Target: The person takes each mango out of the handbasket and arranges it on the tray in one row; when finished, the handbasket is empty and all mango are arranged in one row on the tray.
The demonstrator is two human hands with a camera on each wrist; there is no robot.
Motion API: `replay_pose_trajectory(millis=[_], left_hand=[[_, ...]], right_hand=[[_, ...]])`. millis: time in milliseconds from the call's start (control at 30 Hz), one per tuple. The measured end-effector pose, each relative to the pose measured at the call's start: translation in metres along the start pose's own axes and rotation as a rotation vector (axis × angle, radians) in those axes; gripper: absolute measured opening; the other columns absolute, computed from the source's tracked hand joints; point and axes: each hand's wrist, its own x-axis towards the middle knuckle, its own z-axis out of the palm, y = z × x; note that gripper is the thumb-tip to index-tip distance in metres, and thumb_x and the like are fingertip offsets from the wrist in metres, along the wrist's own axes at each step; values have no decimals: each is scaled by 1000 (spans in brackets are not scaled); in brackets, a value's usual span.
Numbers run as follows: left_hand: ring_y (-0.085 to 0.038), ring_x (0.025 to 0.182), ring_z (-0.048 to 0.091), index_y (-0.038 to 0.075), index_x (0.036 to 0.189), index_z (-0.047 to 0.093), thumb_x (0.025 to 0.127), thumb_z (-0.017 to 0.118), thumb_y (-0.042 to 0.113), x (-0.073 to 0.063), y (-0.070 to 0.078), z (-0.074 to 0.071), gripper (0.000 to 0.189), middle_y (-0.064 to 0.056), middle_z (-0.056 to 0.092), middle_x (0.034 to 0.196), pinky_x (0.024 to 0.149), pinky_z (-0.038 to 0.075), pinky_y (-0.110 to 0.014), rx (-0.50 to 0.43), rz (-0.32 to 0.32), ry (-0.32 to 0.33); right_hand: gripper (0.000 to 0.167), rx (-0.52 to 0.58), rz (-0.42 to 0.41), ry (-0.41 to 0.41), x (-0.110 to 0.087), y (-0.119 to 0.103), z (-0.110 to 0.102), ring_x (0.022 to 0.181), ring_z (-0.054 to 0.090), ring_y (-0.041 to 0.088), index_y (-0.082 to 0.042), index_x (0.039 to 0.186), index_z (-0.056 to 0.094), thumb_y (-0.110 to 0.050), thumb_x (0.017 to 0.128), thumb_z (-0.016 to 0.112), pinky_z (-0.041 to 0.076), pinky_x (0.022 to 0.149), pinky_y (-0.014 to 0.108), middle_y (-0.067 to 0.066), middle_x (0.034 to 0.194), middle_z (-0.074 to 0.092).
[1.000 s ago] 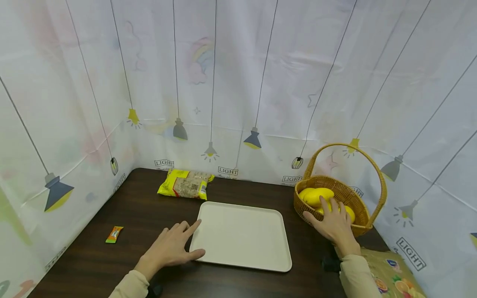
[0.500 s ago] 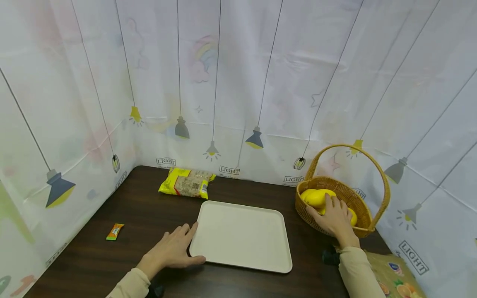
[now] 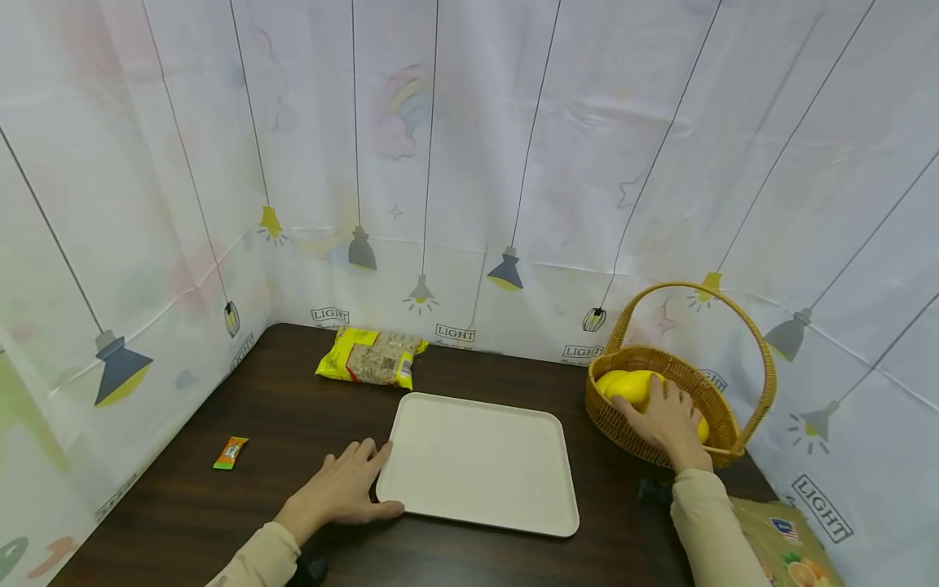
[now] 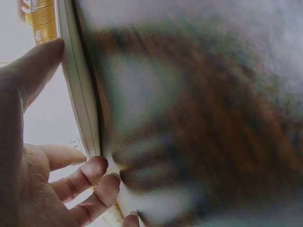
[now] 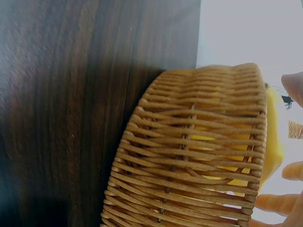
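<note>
My left hand point(image 3: 339, 492) lies at the left edge of a cream rectangular tray point(image 3: 484, 465), thumb by its near corner. In the left wrist view its fingers are spread along the tray rim point(image 4: 79, 90). My right hand point(image 3: 669, 422) reaches over the near rim of a wicker basket point(image 3: 612, 428), its fingers spread over smooth, mango-shaped yellow fruits point(image 3: 631, 387). The right wrist view has the basket's woven side point(image 5: 184, 156) in front of a yellow fruit point(image 5: 273, 137), with the thumb apart from it. The hand hides part of the fruits.
A yellow, partly see-through food bag point(image 3: 372, 359) lies at the back of the dark wooden table point(image 3: 308, 424). On the left is a small orange-green packet point(image 3: 231, 453). A tan bag printed with fruit point(image 3: 785, 538) lies beyond the right forearm. The basket's tall handle point(image 3: 759, 350) arches upward.
My right hand has lowered from above the basket onto the yellow fruits, its fingers drawing closer together. The left forefinger has drawn back from the tray to its edge.
</note>
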Motion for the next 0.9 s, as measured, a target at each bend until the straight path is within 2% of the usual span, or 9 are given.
replay_pose_trajectory(millis=[200, 467, 700, 900], left_hand=[[-35, 131, 48, 14, 156, 38, 81, 59, 80, 2, -2, 2, 102, -15, 48, 143, 97, 39, -70, 13, 4, -3], [-33, 127, 48, 11, 157, 36, 81, 59, 80, 1, -1, 2, 105, -16, 49, 141, 95, 40, -66, 12, -7, -14], [-33, 127, 47, 12, 157, 36, 81, 60, 79, 0, -1, 2, 103, -16, 48, 142, 94, 41, -65, 3, -14, -16], [-33, 124, 48, 14, 157, 35, 81, 61, 78, 0, 0, 0, 103, -16, 48, 141, 91, 42, -61, -2, -28, -25]], right_hand=[[109, -3, 11, -7, 10, 4, -3, 134, 18, 67, 8, 156, 13, -76, 93, 41, 17, 101, 78, 44, 153, 17], [112, 41, 55, -94, 19, 9, 0, 130, 23, 69, 6, 158, 8, -79, 92, 36, 20, 100, 79, 46, 152, 12], [113, 58, 69, -118, 21, 9, 0, 131, 25, 69, 5, 159, 6, -80, 91, 37, 23, 102, 78, 45, 153, 10], [114, 85, 55, -138, 23, 11, -2, 132, 28, 64, 6, 159, 2, -80, 91, 37, 32, 102, 75, 45, 153, 7]])
